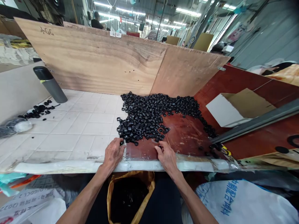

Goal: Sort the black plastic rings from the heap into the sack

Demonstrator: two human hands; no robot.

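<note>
Black rings (140,116) undergo apparent hand-picking near the worktop's (95,128) front edge; left fingers (121,150) pinch one, right fingers' (166,146) grip indeterminable; next move likely requires precise release.

**Left hand (113,152) and right hand (167,156) well apart**

The left hand's fingers (118,144) curl, its back uppermost. On the right, the thumb (158,150) sits just beside the bent forefinger (164,144); their grip is too small to tell. Behind the fingers, the bare left forearm (85,194) and right forearm (192,197) spread outward.
</note>
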